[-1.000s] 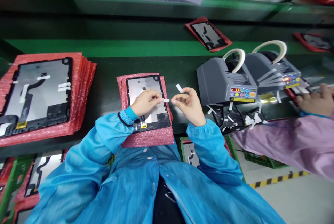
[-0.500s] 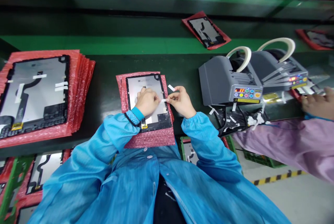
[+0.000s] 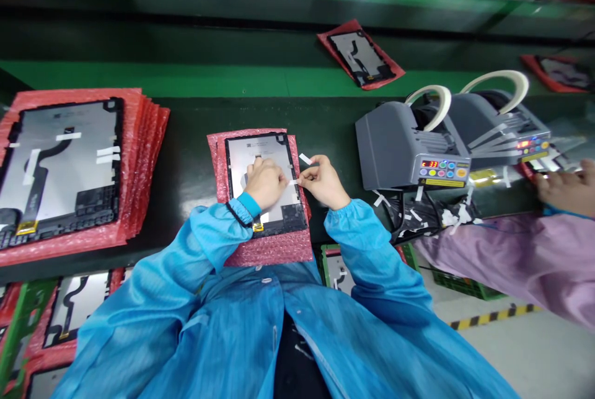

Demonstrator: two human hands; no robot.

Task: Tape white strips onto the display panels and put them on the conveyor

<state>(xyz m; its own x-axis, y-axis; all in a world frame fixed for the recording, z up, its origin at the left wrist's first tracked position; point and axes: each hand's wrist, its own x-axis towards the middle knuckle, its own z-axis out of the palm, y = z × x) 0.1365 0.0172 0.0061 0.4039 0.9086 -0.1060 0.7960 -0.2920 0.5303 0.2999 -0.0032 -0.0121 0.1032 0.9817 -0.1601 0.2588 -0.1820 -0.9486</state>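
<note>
A tablet back panel [image 3: 260, 154] lies on a pink bubble-wrap pad [image 3: 272, 247] in front of me on the dark bench. My left hand [image 3: 266, 182] rests on the panel, fingers pinched on one end of a short white tape strip [image 3: 293, 183] near the panel's right edge. My right hand [image 3: 324, 182] pinches the strip's other end. A second white tape strip [image 3: 305, 158] sticks up from the fingers of that hand.
A stack of panels on pink pads [image 3: 69, 170] lies at the left. Two grey tape dispensers [image 3: 411, 142] stand at the right, with a co-worker's hand [image 3: 564, 187] and pink sleeve beyond. Another panel [image 3: 360, 58] lies on the green conveyor. Panels in racks [image 3: 74, 306] sit below.
Both hands moved left and down onto the panel, bringing the tape strip from beside the panel to its right edge. The co-worker's hand shifted slightly.
</note>
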